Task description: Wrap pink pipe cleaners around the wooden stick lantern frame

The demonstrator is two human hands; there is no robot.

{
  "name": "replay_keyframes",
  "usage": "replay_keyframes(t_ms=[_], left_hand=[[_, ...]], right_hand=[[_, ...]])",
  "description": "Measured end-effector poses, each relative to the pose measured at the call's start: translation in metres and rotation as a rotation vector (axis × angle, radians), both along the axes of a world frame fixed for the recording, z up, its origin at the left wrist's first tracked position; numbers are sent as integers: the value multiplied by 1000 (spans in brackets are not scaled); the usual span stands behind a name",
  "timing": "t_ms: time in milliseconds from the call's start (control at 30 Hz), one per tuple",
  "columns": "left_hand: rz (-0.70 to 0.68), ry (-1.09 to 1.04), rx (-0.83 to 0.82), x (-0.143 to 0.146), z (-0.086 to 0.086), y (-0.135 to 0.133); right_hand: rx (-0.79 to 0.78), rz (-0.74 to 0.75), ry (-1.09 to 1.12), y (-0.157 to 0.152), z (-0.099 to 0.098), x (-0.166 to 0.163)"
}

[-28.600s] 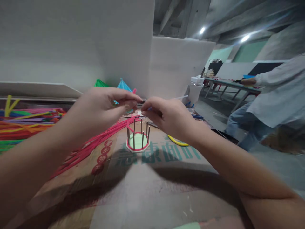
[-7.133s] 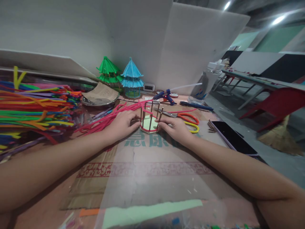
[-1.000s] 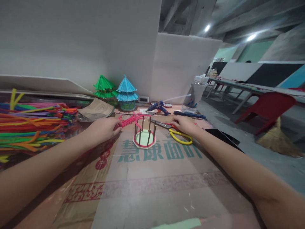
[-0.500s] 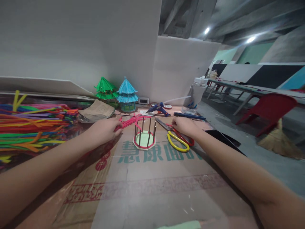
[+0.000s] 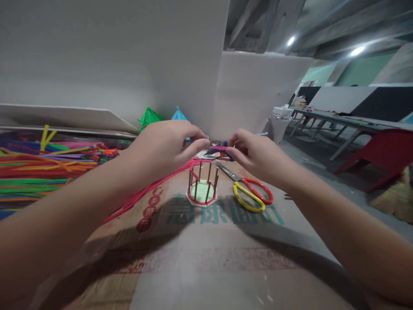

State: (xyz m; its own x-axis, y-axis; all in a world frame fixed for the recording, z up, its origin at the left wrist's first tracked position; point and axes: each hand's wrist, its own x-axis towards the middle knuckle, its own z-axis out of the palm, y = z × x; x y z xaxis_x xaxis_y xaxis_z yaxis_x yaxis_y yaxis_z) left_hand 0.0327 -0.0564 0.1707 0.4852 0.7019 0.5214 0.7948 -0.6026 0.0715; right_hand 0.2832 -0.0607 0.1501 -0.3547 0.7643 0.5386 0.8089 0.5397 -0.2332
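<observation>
A short pink pipe cleaner [image 5: 219, 147] is stretched between my two hands above the table. My left hand [image 5: 172, 142] pinches its left end with thumb and fingertips. The other end is pinched by my right hand [image 5: 253, 150]. Below them stands a small frame of dark upright sticks [image 5: 195, 190] on a pale green octagonal base [image 5: 201, 196]. Red pipe cleaner edges the base, and a pink loop runs partway round the stick tops. Scissors [image 5: 250, 193] with one yellow and one red handle lie just right of it. Long pink pipe cleaners [image 5: 142, 196] lie under my left forearm.
Many coloured pipe cleaners [image 5: 48, 168] are piled at the left. Behind my hands are a blue glue gun [image 5: 222, 151], green [image 5: 150, 117] and blue [image 5: 178, 114] model roofs, and a clear container [image 5: 278, 125]. A red chair [image 5: 376, 155] stands on the floor at right.
My left hand has left the pink bundle and my right hand has left the scissors. Both have risen and come together over the frame with a pink pipe cleaner between them.
</observation>
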Motion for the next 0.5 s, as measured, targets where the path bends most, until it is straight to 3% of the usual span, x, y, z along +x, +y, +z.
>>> replay_keyframes(t_ms=[167,367,500], left_hand=[[-98,-5,63,7,-13,-5],[-349,115,-37,-22,-42,19],[-437,143,-92,-30,-57,37]], right_hand=[[139,51,17,-27,2,-15],[66,96,-60,-26,-16,-10],[18,119,-98,-25,-23,-15]])
